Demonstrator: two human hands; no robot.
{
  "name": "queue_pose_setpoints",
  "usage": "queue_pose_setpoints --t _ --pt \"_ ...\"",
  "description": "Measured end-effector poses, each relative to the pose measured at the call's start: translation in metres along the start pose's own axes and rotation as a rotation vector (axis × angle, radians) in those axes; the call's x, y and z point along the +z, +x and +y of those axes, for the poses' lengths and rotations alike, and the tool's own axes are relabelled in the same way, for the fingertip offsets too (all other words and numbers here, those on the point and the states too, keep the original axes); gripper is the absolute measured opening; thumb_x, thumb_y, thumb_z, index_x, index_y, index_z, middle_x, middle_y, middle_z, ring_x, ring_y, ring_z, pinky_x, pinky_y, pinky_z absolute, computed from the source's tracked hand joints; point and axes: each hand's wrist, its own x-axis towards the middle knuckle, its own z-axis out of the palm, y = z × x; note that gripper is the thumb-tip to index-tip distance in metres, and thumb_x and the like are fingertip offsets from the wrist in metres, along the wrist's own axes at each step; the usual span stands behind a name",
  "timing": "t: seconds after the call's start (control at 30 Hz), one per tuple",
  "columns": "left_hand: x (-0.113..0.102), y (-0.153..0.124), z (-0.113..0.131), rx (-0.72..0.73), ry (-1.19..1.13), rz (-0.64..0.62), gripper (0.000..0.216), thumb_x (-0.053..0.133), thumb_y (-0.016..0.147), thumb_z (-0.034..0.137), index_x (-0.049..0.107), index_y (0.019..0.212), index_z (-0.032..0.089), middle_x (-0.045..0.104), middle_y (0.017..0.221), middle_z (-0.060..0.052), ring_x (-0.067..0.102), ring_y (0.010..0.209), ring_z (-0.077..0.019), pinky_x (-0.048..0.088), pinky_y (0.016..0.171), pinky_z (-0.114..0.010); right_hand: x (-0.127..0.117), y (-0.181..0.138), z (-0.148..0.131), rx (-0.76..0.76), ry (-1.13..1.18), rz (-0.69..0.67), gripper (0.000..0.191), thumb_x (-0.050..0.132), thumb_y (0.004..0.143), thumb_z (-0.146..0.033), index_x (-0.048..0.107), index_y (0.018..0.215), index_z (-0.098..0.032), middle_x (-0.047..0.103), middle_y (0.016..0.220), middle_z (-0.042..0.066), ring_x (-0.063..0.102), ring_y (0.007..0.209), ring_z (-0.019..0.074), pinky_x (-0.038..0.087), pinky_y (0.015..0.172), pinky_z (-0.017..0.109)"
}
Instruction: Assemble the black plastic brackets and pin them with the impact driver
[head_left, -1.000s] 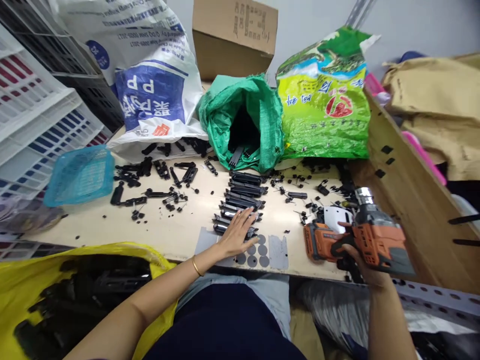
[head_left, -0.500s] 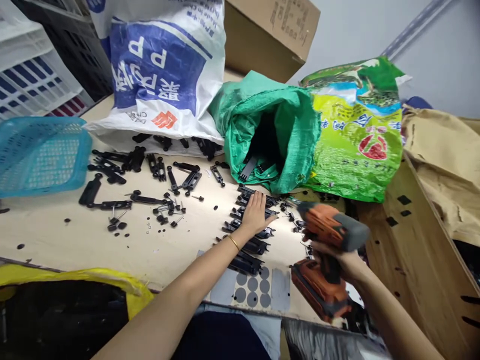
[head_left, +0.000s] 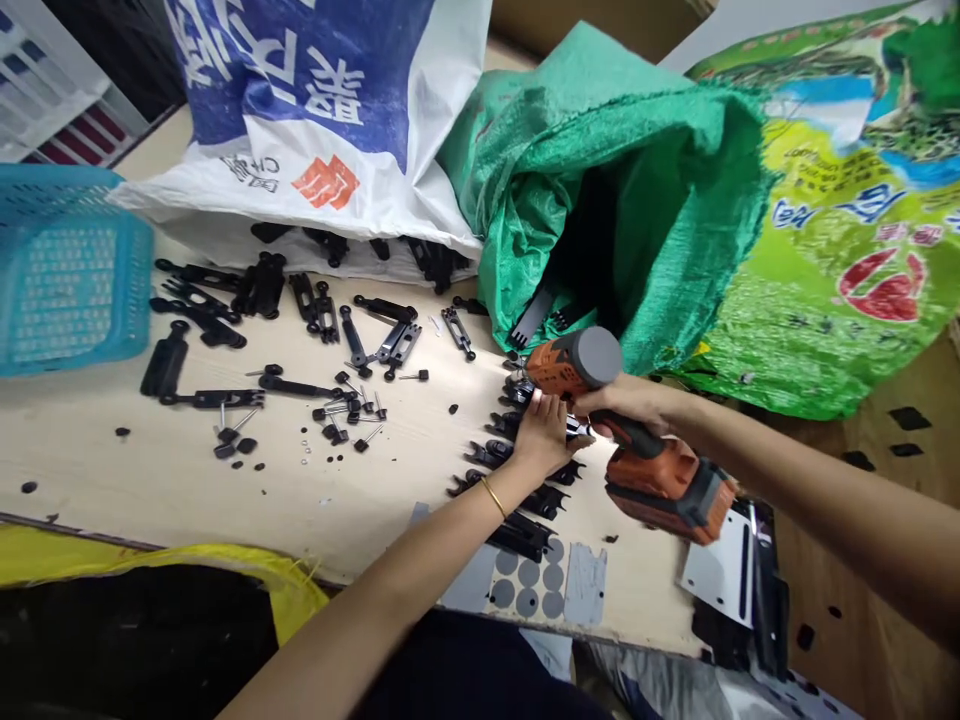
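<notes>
My right hand (head_left: 626,400) is wrapped round the grip of an orange and black cordless drill (head_left: 574,362). Its nose points left, at the far end of a row of black plastic parts (head_left: 525,535); the exact tip contact is too small to tell. Over the upper part of that row lies my left hand (head_left: 541,438), wearing a bracelet on its wrist. Its fingers bend over one of the black parts and its thumb points to the right, close beside the drill. The palm hides the middle of the row.
Loose black links (head_left: 259,285) and short pins with black heads (head_left: 367,405) lie to the left. Behind them stand a white sack (head_left: 300,190), a green sack (head_left: 675,240) and a yellow-green bag (head_left: 840,300). A blue basket (head_left: 75,270) sits far left.
The drill has swung left and up from the right side, to the far end of the row. My left hand's fingers have gone from flat to bent. The view has moved closer.
</notes>
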Motion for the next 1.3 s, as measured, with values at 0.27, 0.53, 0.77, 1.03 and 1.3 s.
queue_pose_setpoints --t 0.27,0.53,0.77,1.03,1.3 --pt "-0.004 0.000 -0.002 0.047 -0.033 -0.012 0.029 0.046 0.091 0.032 0.065 0.096 0.011 0.067 0.099 -0.014 0.057 0.104 -0.0287 0.040 0.095 -0.043 0.008 -0.036 0.004 0.034 -0.015 -0.011 0.019 0.066 0.053 -0.019 0.059 0.070 -0.015 0.063 0.064 0.003 0.050 0.041 0.0077 0.037 0.036 0.018" --pt "-0.011 -0.012 0.009 0.044 -0.088 -0.095 0.022 0.049 0.085 0.024 0.070 0.089 0.016 0.070 0.093 -0.010 0.062 0.093 -0.0275 0.046 0.083 -0.041 0.020 -0.046 0.039 0.033 0.058 -0.051 0.017 0.061 0.055 -0.025 0.056 0.067 -0.014 0.060 0.059 0.002 0.048 0.037 0.0075 0.036 0.035 0.019" --pt "-0.001 -0.011 0.008 -0.030 -0.135 -0.059 0.025 0.057 0.082 0.028 0.068 0.103 0.019 0.068 0.111 -0.010 0.057 0.112 -0.0299 0.045 0.097 -0.043 0.027 -0.025 0.024 0.036 -0.140 -0.052 0.008 0.060 0.054 -0.016 0.053 0.057 -0.015 0.050 0.044 -0.003 0.040 0.032 0.0058 0.031 0.030 0.017" --pt "-0.024 -0.030 0.018 0.033 -0.051 -0.083 0.024 0.055 0.082 0.028 0.069 0.100 0.022 0.070 0.104 -0.006 0.061 0.105 -0.0265 0.049 0.084 -0.038 0.040 -0.052 0.027 -0.002 -0.083 -0.026 0.008 0.060 0.056 -0.019 0.055 0.060 -0.014 0.052 0.043 -0.002 0.043 0.034 0.0068 0.034 0.031 0.017" --pt "-0.010 -0.072 0.016 -0.023 -0.049 -0.132 0.032 0.050 0.085 0.038 0.070 0.094 0.015 0.070 0.091 -0.012 0.064 0.092 -0.0280 0.047 0.085 -0.042 0.059 -0.070 0.039 0.089 0.007 -0.073 0.009 0.059 0.056 -0.022 0.054 0.059 -0.016 0.054 0.046 0.000 0.043 0.033 0.0069 0.034 0.030 0.017"
